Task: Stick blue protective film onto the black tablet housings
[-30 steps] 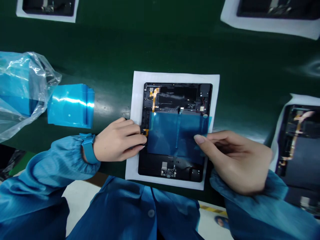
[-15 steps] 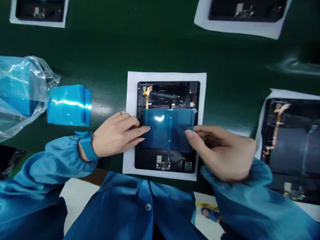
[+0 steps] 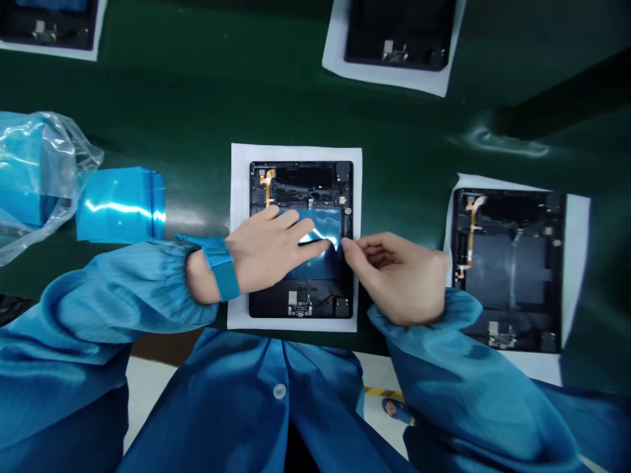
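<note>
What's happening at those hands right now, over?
Left hand spread over blue film. Right hand at film's right edge, grip unclear. Film over opened device; left hand hides film's left part.

L hand (image 3: 276, 253) palm dn, back up, fingers (image 3: 302, 228) part-spread & slightly bent, pointing to wearer's R. L wrist (image 3: 201, 279) approx. in line w/ L forearm (image 3: 123, 289), which enters from L. R hand (image 3: 401, 279): thumb (image 3: 359, 261) & index tips close in pinch, other fingers curled under; R forearm (image 3: 473, 368) angles from lower R. Hands near ea. other, not touching.
</note>
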{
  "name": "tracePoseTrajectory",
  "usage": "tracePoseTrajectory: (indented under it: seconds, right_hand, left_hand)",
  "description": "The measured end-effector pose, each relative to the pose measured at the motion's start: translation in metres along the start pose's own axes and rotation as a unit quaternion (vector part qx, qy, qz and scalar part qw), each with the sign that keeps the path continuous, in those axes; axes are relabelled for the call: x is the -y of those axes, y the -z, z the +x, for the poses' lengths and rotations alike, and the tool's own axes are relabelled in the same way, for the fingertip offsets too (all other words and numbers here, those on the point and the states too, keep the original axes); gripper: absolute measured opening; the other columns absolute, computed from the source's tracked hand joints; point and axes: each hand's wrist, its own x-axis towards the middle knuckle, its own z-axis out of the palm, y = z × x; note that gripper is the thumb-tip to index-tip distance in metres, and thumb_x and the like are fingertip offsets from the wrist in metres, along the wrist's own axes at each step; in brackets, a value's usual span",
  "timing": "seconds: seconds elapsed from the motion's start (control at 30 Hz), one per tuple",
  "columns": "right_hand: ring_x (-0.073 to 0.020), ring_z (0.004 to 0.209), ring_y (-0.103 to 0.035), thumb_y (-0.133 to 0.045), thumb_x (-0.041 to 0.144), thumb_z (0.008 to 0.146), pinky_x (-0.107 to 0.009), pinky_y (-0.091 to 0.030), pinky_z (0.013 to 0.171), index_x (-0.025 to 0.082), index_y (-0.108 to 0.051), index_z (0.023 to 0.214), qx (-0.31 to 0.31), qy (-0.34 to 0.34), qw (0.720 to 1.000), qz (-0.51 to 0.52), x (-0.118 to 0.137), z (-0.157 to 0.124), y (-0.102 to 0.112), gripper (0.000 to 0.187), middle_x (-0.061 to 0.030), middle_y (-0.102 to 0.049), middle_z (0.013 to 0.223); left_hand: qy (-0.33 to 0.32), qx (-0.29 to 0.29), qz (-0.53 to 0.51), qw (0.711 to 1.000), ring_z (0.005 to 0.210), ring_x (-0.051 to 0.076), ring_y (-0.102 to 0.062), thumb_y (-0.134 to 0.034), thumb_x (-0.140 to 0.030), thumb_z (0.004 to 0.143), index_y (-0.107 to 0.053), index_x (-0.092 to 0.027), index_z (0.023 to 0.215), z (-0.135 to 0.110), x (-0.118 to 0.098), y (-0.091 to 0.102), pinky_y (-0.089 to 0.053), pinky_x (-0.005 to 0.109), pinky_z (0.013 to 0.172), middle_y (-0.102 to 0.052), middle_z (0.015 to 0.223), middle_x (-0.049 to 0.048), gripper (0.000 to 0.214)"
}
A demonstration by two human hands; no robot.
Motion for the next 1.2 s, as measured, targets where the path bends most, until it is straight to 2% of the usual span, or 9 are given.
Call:
tracePoseTrajectory:
  seconds: [0.17,0.3,0.43,0.5,0.6,0.7,0.93,1.07,1.2]
  right_hand:
    - [-0.0135,0.053,-0.060,-0.067,0.040,0.089,-0.028,-0.048,0.055,0.020,-0.071,0.078,-0.002,0.025,1.000,-0.005,-0.007,0.002,0.008,0.023,0.0000,-0.067,0.063]
    - [-0.0167,0.068,-0.064,-0.059,0.036,0.096,-0.031,-0.051,0.065,0.020,-0.074,0.090,0.036,0.150,0.988,-0.020,0.000,0.009,0.006,0.022,-0.0047,-0.072,0.079]
    - [-0.0222,0.086,-0.063,-0.053,0.038,0.101,-0.035,-0.049,0.076,0.017,-0.074,0.111,0.129,0.351,0.923,-0.087,0.014,0.023,-0.010,0.031,-0.0101,-0.072,0.095]
    - [-0.0232,0.084,-0.059,-0.051,0.045,0.101,-0.036,-0.044,0.073,0.017,-0.071,0.121,0.157,0.409,0.888,-0.140,0.020,0.031,-0.019,0.040,-0.0112,-0.069,0.097]
    - [-0.0246,0.085,-0.055,-0.047,0.057,0.100,-0.037,-0.038,0.071,0.017,-0.065,0.135,0.171,0.421,0.870,-0.190,0.028,0.045,-0.030,0.056,-0.0137,-0.066,0.105]
    - [-0.0256,0.087,-0.053,-0.042,0.063,0.100,-0.037,-0.035,0.071,0.016,-0.059,0.142,0.179,0.397,0.875,-0.210,0.031,0.055,-0.035,0.065,-0.0160,-0.064,0.111]
    - [-0.0257,0.086,-0.052,-0.038,0.073,0.096,-0.038,-0.035,0.072,0.005,-0.060,0.138,0.172,0.460,0.850,-0.193,0.030,0.032,-0.033,0.083,-0.0155,-0.065,0.101]
    - [-0.0236,0.085,-0.051,-0.040,0.073,0.095,-0.036,-0.035,0.074,0.006,-0.066,0.130,0.176,0.500,0.835,-0.149,0.026,0.019,-0.030,0.080,-0.0130,-0.066,0.095]
    - [-0.0241,0.084,-0.052,-0.039,0.069,0.098,-0.036,-0.035,0.072,0.009,-0.065,0.133,0.158,0.446,0.865,-0.166,0.020,0.027,-0.026,0.074,-0.0138,-0.067,0.097]
  left_hand:
    - [0.028,0.034,-0.007,0.999,0.098,0.027,-0.061,-0.037,-0.016,0.102,-0.046,-0.034,0.151,0.013,-0.010,0.001,-0.036,0.039,0.078,-0.063,0.115,0.0105,0.053]
    - [0.010,0.003,-0.021,1.000,0.099,0.028,-0.062,-0.036,-0.013,0.100,-0.050,-0.028,0.148,0.000,0.001,-0.001,-0.041,0.041,0.080,-0.063,0.113,0.0115,0.052]
    - [0.098,-0.074,-0.095,0.988,0.120,0.034,-0.057,-0.058,-0.030,0.095,-0.051,-0.014,0.143,-0.037,0.028,-0.007,-0.047,0.046,0.095,-0.059,0.132,0.0181,0.051]
    - [0.126,-0.092,-0.132,0.979,0.135,0.038,-0.048,-0.068,-0.052,0.089,-0.047,-0.011,0.146,-0.055,0.037,-0.013,-0.043,0.053,0.108,-0.050,0.146,0.0229,0.073]
    - [0.128,-0.063,-0.158,0.977,0.148,0.043,-0.036,-0.073,-0.078,0.071,-0.035,-0.009,0.155,-0.070,0.041,-0.023,-0.034,0.060,0.118,-0.037,0.159,0.0266,0.115]
    - [0.130,-0.038,-0.166,0.977,0.152,0.045,-0.030,-0.073,-0.085,0.064,-0.026,-0.006,0.159,-0.073,0.037,-0.029,-0.027,0.063,0.123,-0.029,0.163,0.0275,0.132]
    - [0.136,-0.041,-0.171,0.975,0.154,0.044,-0.026,-0.070,-0.084,0.068,-0.022,-0.006,0.161,-0.073,0.035,-0.032,-0.023,0.062,0.125,-0.026,0.165,0.0260,0.129]
    - [0.137,-0.036,-0.181,0.973,0.155,0.044,-0.024,-0.074,-0.079,0.070,-0.020,-0.008,0.162,-0.074,0.034,-0.031,-0.022,0.062,0.126,-0.024,0.166,0.0253,0.128]
    - [0.136,-0.037,-0.177,0.974,0.155,0.045,-0.024,-0.072,-0.080,0.070,-0.019,-0.008,0.162,-0.074,0.034,-0.032,-0.022,0.062,0.125,-0.024,0.166,0.0252,0.129]
